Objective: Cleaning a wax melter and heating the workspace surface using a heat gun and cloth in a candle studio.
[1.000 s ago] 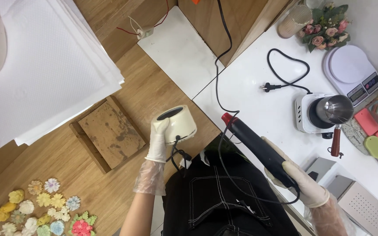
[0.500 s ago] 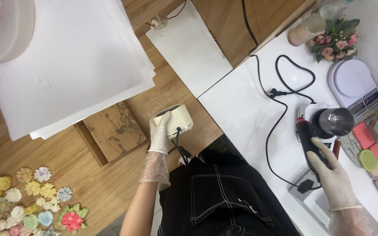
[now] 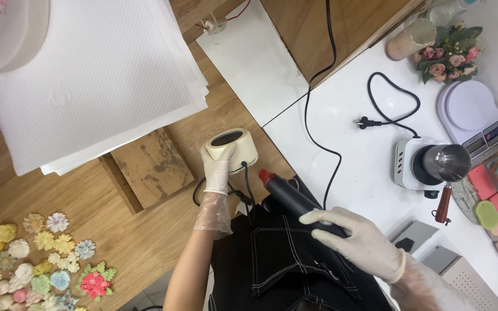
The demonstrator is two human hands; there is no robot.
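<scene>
below, the gloved left hand (image 3: 219, 167) is gripping a cream cup (image 3: 234, 151) above the wooden floor (image 3: 139, 242), while the right hand (image 3: 359, 239) is clasping a black heat gun (image 3: 295, 199) beside the white surface (image 3: 347, 155).

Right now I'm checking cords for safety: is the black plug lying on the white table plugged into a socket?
No. The black plug lies loose on the white table, its prongs bare and no socket around it.

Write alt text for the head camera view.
A gloved left hand holds a cream, squat device over a wooden floor, while the gloved right hand grips a black heat gun with a red tip beside a white table.
</scene>
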